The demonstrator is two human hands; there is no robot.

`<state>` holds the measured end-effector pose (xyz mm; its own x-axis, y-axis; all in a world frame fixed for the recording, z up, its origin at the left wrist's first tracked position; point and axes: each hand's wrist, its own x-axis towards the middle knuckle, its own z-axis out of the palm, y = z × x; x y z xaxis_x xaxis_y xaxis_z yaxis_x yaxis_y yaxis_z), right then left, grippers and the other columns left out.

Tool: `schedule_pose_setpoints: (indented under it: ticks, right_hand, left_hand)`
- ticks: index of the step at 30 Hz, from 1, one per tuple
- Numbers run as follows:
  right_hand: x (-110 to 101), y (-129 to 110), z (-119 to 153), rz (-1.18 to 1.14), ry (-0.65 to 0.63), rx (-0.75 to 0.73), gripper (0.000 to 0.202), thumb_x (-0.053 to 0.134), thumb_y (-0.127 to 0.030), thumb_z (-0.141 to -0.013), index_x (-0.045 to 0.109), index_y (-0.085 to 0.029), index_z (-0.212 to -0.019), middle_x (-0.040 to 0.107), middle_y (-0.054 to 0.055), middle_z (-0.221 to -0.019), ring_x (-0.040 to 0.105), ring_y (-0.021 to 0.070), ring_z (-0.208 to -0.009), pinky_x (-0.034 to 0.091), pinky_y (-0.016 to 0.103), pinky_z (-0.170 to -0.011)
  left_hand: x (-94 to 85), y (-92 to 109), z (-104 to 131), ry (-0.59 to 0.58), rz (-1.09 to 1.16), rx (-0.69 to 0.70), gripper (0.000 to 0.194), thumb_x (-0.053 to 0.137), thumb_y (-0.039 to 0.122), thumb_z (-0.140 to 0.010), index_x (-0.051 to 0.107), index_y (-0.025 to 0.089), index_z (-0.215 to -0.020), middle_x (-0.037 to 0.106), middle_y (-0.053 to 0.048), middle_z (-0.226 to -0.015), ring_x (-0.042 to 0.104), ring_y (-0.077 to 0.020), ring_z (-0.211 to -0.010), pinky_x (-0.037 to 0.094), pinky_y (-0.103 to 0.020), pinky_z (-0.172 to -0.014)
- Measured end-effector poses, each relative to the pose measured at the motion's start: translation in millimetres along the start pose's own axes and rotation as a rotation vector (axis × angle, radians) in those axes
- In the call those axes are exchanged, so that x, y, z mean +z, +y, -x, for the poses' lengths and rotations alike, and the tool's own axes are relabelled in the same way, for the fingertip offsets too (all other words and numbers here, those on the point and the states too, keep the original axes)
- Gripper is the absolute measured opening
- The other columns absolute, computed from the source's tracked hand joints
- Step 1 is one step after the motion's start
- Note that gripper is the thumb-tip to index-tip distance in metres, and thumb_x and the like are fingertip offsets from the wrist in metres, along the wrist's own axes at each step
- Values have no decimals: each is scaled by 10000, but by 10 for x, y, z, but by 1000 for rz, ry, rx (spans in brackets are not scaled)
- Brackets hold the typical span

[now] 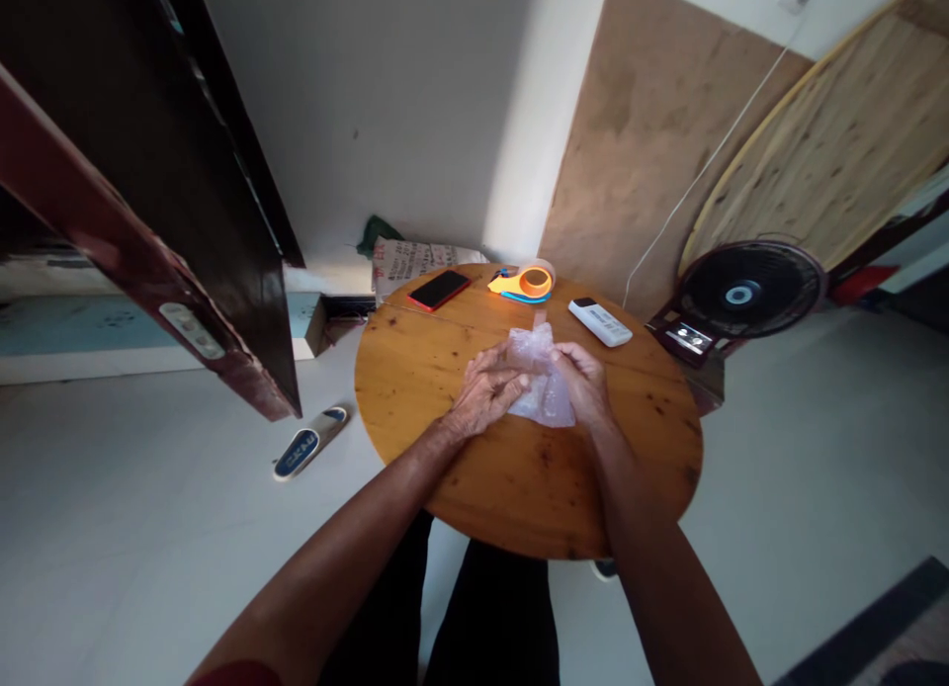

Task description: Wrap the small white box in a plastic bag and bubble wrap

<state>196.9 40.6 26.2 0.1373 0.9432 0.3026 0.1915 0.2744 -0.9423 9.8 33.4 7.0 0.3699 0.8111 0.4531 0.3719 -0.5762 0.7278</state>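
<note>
A crumpled piece of clear bubble wrap (553, 399) lies on the round wooden table (519, 488), between my hands. On its left side, my left hand (485, 389) holds it, the thumb across the top and the fingers along the edge. My right hand (587, 380) pinches its right edge between thumb and fingers. A short brownish strip of tape (539, 318) sticks up at the far end of the wrap. Whether anything is inside the wrap, I cannot tell. Beyond it stands an orange and blue tape dispenser (508, 286) with a roll of tape.
A red-edged phone (440, 291) lies at the table's back left, and a white remote-like device (600, 322) at the right. A dark fan (741, 291) stands past the right edge. At left are an open door (222, 340) and a slipper (309, 444) on the floor.
</note>
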Motion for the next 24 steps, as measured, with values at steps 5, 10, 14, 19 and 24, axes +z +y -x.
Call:
schedule_pose_setpoints:
  ticks: [5, 10, 14, 19, 24]
  right_hand:
    - [24, -64, 45, -12, -114, 18, 250, 656, -431, -751, 673, -198, -840, 670, -4, -745, 568, 137, -612, 428, 243, -575]
    - [20, -69, 35, -5, -4, 9, 242, 650, -423, -755, 663, -194, -831, 666, -2, -739, 569, 142, -622, 431, 247, -585]
    - [2, -49, 20, -80, 71, -12, 216, 648, -402, -760, 643, -193, -815, 644, -16, -726, 548, 130, -618, 422, 244, -596]
    - [-9, -18, -13, -145, 186, 10, 232, 693, -395, -712, 642, -183, -790, 607, -35, -690, 502, 111, -596, 389, 233, -574]
    - [-21, 40, -68, -222, 281, 88, 277, 738, -401, -631, 653, -173, -765, 628, -26, -684, 518, 121, -598, 399, 247, -574]
  left_hand:
    - [13, -9, 15, -47, -119, 4, 406, 400, 466, -952, 648, 287, -1219, 465, -76, -1443, 349, -278, -1373, 235, -491, -1130]
    - [35, -77, -5, 1, -123, -39, 455, 381, 414, -960, 565, 186, -1308, 551, -127, -1364, 466, -259, -1298, 324, -415, -1103]
    - [37, -89, -18, 69, -87, -91, 404, 469, 370, -920, 609, 159, -1234, 621, -136, -1256, 552, -267, -1192, 407, -382, -1044]
    - [23, -57, -10, 87, -76, -108, 362, 504, 290, -881, 606, 169, -1207, 649, -104, -1134, 592, -234, -1082, 462, -345, -968]
    - [-6, 15, -4, 120, -79, -155, 384, 510, 284, -864, 569, 181, -1229, 635, -91, -1130, 601, -206, -984, 479, -321, -880]
